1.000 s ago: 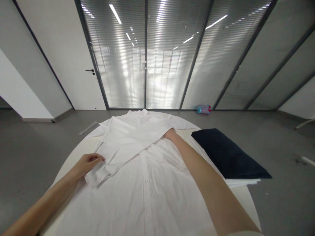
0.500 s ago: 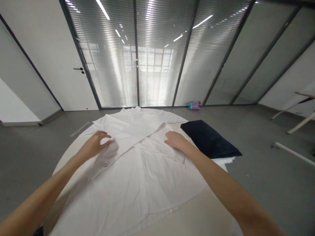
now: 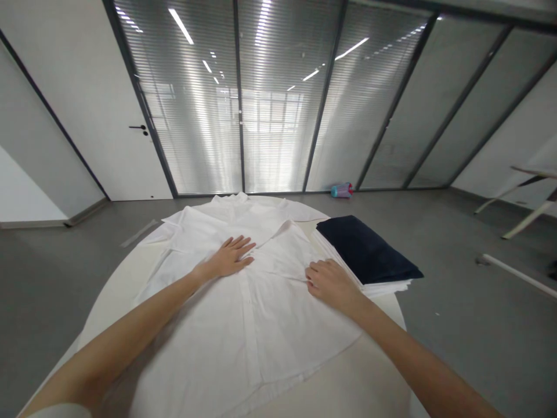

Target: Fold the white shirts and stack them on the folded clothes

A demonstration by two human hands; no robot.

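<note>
A white button-up shirt (image 3: 226, 342) lies spread over a round table, its collar at the far edge and its hem toward me. My left hand (image 3: 228, 256) rests flat on the middle of the shirt, fingers stretched out. My right hand (image 3: 329, 281) has its fingers curled around cloth at the shirt's right side, near the end of a sleeve folded across the front. Just beyond that hand sits a stack of folded cloth with a dark navy piece (image 3: 365, 247) on top and white layers (image 3: 387, 287) under it.
The pale round table (image 3: 352, 371) shows along its near right side. Behind it stand a glass partition with blinds (image 3: 274, 133) and a white door with a black handle (image 3: 138, 127). A blue and pink container (image 3: 342, 190) lies on the grey floor. White furniture legs (image 3: 528, 217) are at the right.
My left hand has moved right and come down flat on the shirt's middle. My right hand has moved slightly right and nearer, and its fingers have closed on the sleeve cloth.
</note>
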